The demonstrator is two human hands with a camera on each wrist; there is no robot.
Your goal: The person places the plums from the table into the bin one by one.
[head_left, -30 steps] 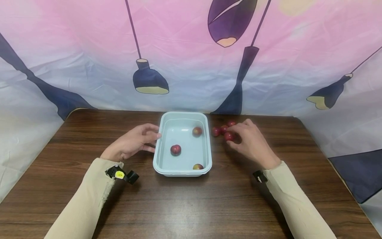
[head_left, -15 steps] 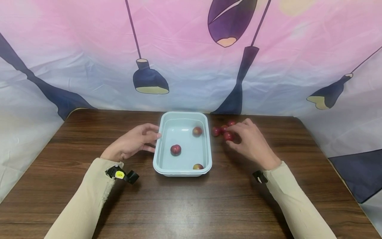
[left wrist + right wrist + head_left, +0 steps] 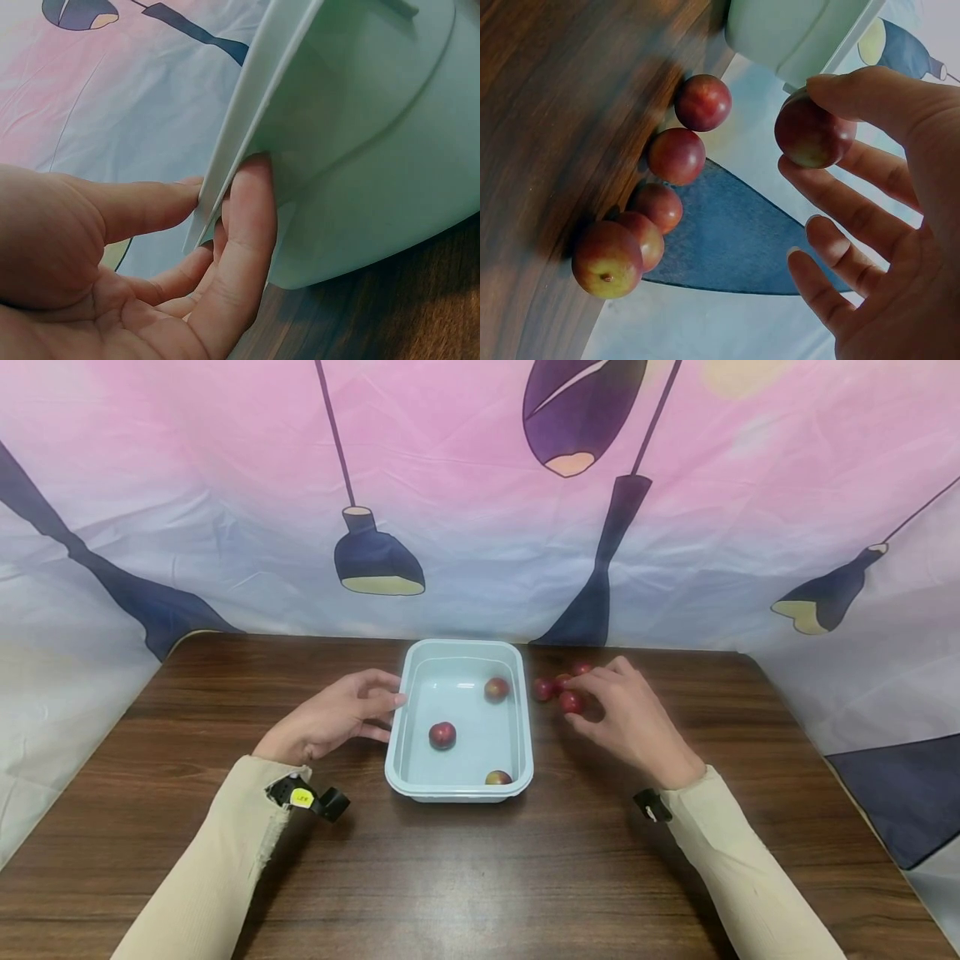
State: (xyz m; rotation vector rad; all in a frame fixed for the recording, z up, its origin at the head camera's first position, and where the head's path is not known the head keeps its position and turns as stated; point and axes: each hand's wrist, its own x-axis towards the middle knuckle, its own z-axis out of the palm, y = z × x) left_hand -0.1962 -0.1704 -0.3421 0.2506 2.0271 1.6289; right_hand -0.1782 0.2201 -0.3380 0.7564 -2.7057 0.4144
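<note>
A pale blue plastic tub (image 3: 465,795) stands mid-table with three plums inside: one near the right wall (image 3: 497,689), one left of centre (image 3: 442,735) and one in the near right corner (image 3: 498,777). My left hand (image 3: 347,714) pinches the tub's left rim (image 3: 255,97), thumb on its outer face and fingers curled under the lip. To the right of the tub, my right hand (image 3: 626,718) holds a dark red plum (image 3: 814,133) between thumb and fingertips, its other fingers loosely bent. In the right wrist view this plum appears apart from the others.
Several more plums (image 3: 676,156) lie in a loose row on the brown wooden table (image 3: 465,877), just right of the tub. A printed cloth (image 3: 480,560) hangs close behind the table's far edge. Both sleeves carry black wrist devices (image 3: 652,806).
My right hand has shifted very slightly left with the plum between its fingers. The left hand keeps its grip on the rim, and the tub stays in place.
</note>
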